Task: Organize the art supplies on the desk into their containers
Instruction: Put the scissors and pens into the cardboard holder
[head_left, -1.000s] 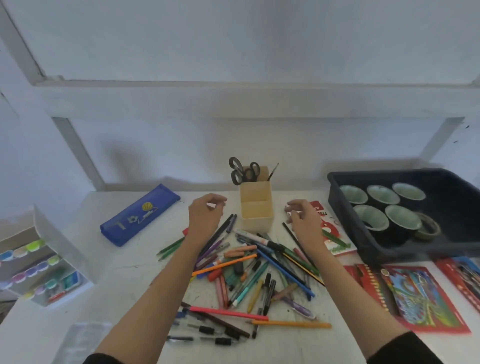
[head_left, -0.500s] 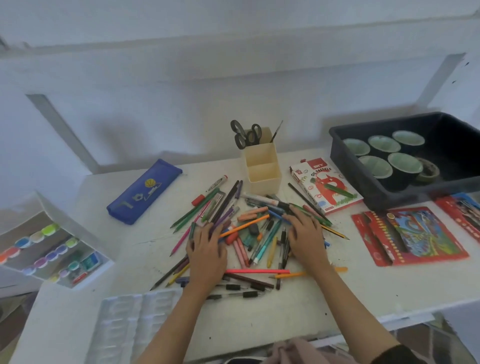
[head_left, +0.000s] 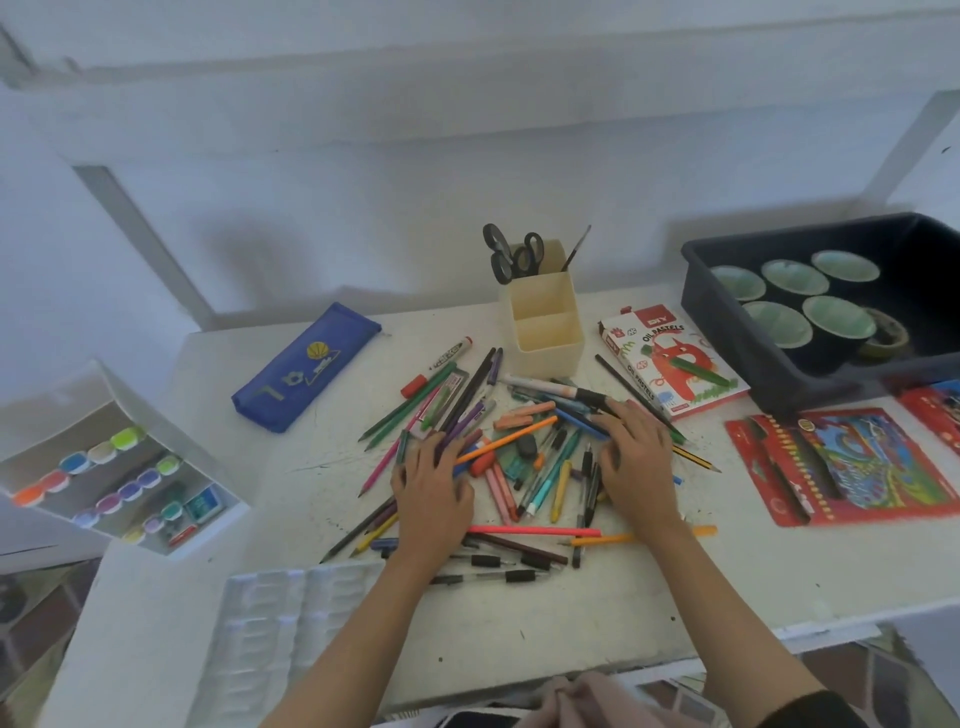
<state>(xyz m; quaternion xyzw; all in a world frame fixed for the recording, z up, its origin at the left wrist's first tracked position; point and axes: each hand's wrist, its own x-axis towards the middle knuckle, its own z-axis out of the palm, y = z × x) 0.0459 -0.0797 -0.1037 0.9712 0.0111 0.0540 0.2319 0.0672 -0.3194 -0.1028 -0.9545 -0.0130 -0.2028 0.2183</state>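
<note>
A heap of several pens, pencils and crayons lies in the middle of the white desk. My left hand rests flat on the heap's left side, fingers spread over the pencils. My right hand lies flat on the heap's right side, fingers pointing inward. Neither hand grips anything that I can see. Behind the heap stands a cream pen holder with black scissors and a thin brush in it. A blue pencil case lies to the back left.
An oil pastels box lies right of the holder. A dark bin with several green-lined cups sits at the back right. Red colouring-pencil packs lie in front of it. A paint-pot box and a white palette are at the left.
Both hands came down from beside the pen holder onto the heap and now rest on it. The view tilted downward, showing the desk's front edge and the palette.
</note>
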